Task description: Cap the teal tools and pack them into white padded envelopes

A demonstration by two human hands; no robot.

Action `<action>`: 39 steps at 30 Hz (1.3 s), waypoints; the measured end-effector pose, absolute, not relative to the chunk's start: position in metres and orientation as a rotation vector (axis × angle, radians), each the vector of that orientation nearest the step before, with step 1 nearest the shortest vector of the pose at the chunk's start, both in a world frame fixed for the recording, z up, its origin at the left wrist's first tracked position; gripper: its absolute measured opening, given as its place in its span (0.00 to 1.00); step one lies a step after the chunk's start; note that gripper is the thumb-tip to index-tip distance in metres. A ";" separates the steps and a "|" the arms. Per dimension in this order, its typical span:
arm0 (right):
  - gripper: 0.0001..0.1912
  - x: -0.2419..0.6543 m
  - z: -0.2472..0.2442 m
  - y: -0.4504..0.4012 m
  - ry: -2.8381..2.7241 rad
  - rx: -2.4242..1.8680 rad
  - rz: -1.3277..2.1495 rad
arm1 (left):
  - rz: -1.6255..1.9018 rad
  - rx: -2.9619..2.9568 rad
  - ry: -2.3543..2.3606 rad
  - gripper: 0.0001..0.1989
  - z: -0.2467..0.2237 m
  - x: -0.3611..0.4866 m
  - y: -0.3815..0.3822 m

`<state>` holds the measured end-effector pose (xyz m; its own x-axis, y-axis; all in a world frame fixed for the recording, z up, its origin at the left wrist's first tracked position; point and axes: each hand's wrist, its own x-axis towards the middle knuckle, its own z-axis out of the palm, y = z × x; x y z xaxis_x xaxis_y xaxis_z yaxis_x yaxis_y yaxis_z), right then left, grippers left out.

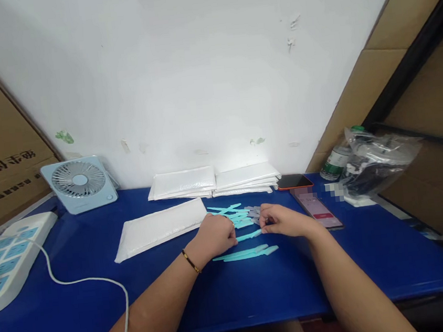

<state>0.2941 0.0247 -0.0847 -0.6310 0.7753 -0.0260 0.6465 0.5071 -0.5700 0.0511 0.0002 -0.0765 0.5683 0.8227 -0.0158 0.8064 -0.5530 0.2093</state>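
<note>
A turquoise eyebrow razor (248, 235) stretches between my two hands. My left hand (216, 234) is closed around its handle end, and my right hand (280, 220) pinches the other tip with thumb and fingers. Just behind them lies a loose pile of similar turquoise razors (239, 218), partly hidden by my left hand. Small clear plastic caps (252, 213) lie beside the pile, close to my right fingers. Nearer to me, turquoise razors (246, 253) rest side by side on the blue table (254, 294). To the left of the pile, a white padded envelope (160, 228) lies flat.
Stacks of white padded envelopes (186, 182) stand against the wall. Two phones, one lit (319, 209) and one dark (294, 181), lie right. A bottle (335, 162) and plastic-wrapped item (372, 166) stand beyond. Left are a fan (79, 183), a power strip (11, 256) and a white cable (79, 280).
</note>
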 end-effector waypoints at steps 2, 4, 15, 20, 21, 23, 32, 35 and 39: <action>0.07 0.299 -0.084 0.028 -2.402 -1.268 0.741 | 0.179 2.611 1.488 0.06 -0.075 0.047 0.005; 0.09 0.304 -0.083 0.031 -2.306 -1.313 0.705 | 0.236 2.586 1.567 0.07 -0.073 0.043 0.008; 0.12 0.283 -0.085 0.020 -2.619 -1.101 1.004 | 0.030 2.527 1.297 0.05 -0.069 0.058 -0.011; 0.12 0.287 -0.085 0.022 -2.454 -1.196 0.915 | 0.153 2.542 1.407 0.06 -0.072 0.053 -0.004; 0.12 0.290 -0.085 0.023 -2.414 -1.232 0.890 | 0.177 2.553 1.446 0.07 -0.073 0.051 -0.002; 0.13 0.297 -0.085 0.027 -2.353 -1.306 0.826 | 0.191 2.563 1.523 0.06 -0.074 0.047 0.002; 0.12 0.304 -0.070 0.016 -2.535 -1.229 0.969 | 0.168 2.681 1.114 0.16 -0.076 0.061 -0.015; 0.09 0.296 -0.071 0.011 -2.705 -1.177 0.981 | 0.103 2.694 1.084 0.11 -0.080 0.069 -0.024; 0.05 0.290 -0.074 0.011 -2.672 -1.180 0.912 | 0.152 2.677 1.171 0.06 -0.082 0.067 -0.022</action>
